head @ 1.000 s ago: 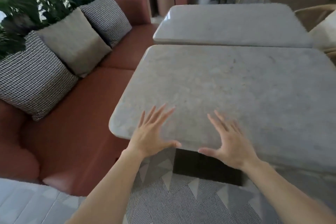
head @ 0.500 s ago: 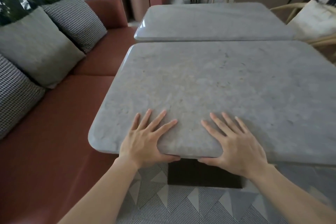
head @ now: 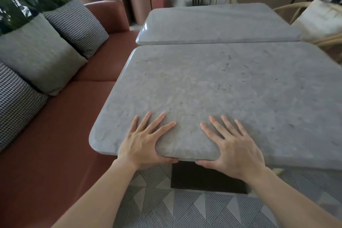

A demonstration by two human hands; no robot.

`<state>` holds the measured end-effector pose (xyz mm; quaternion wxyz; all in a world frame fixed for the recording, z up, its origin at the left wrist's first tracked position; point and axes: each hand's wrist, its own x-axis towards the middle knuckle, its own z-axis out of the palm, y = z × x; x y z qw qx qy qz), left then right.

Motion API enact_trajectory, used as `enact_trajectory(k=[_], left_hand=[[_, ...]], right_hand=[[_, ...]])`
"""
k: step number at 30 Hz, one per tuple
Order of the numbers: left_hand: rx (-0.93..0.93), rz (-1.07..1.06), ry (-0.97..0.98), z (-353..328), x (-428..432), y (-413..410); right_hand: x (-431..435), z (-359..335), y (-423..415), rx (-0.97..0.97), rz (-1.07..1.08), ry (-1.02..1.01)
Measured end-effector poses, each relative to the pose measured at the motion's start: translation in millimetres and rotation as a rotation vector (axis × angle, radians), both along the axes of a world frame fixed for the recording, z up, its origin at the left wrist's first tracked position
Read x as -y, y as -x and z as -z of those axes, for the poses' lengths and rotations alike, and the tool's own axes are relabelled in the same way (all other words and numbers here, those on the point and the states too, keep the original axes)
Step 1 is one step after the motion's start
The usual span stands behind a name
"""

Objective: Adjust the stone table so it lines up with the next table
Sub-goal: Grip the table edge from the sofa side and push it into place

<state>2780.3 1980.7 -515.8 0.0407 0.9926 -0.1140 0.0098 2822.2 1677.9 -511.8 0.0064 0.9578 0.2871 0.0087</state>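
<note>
The grey stone table [head: 212,87] fills the middle of the head view on a dark pedestal [head: 205,179]. A second stone table [head: 218,24] stands right behind it, their edges almost touching; the near one reaches a little further left. My left hand [head: 144,142] and my right hand [head: 235,146] grip the near edge, fingers spread flat on top and thumbs tucked under the rim.
A rust-red bench sofa [head: 55,135] with grey and checked cushions [head: 37,53] runs close along the left side of both tables. A wicker chair with a white cushion [head: 320,18] stands at the far right. A patterned carpet [head: 203,209] lies underfoot.
Both hands came down from hovering over the near edge and took hold of it, thumbs under the rim. The view shifted right and closer.
</note>
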Motion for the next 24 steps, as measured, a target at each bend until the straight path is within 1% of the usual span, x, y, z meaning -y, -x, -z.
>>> enact_trajectory(k=[4, 7, 8, 9, 10, 11, 13, 14, 17, 19, 22, 24], left_hand=[[0.005, -0.015, 0.027, 0.2, 0.5, -0.7], [-0.053, -0.059, 0.038, -5.7, 2.1, -1.0], [-0.08, -0.075, 0.073, -10.6, 4.3, -0.2], [-0.108, -0.091, 0.144, -18.7, 7.8, -0.2], [-0.125, -0.118, 0.263, -28.3, 12.4, -0.2], [-0.103, -0.162, 0.43, -40.4, 17.4, -1.9], [0.035, -0.276, 0.76, -67.3, 26.6, -9.5], [0.099, -0.318, 0.858, -82.5, 30.0, -15.0], [0.162, -0.352, 0.962, -133.7, 29.4, -36.8], [0.204, -0.378, 0.999, -162.0, 18.2, -49.8], [0.263, -0.459, 1.126, -188.9, -8.7, -67.4], [0.288, -0.484, 1.174, -197.3, -29.8, -78.2]], right_hand=[[0.2, -2.7, 1.4, -0.034, 0.003, -0.053], [2.0, -1.8, -0.3, -0.089, -0.008, -0.124], [4.4, -3.3, -1.1, -0.147, 0.001, -0.18], [6.6, -8.8, -2.6, -0.227, 0.022, -0.268], [7.7, -16.6, -4.3, -0.31, 0.044, -0.385], [8.4, -27.2, -7.3, -0.375, 0.059, -0.515], [4.4, -54.8, -16.5, -0.414, 0.076, -0.739], [-0.5, -72.2, -22.9, -0.413, 0.076, -0.823], [-25.5, -132.6, -45.9, -0.401, 0.017, -0.936], [-46.1, -164.5, -62.3, -0.344, -0.024, -0.981], [-82.8, -197.4, -85.5, -0.3, -0.066, -0.976], [-109.2, -210.7, -98.7, -0.319, -0.095, -0.953]])
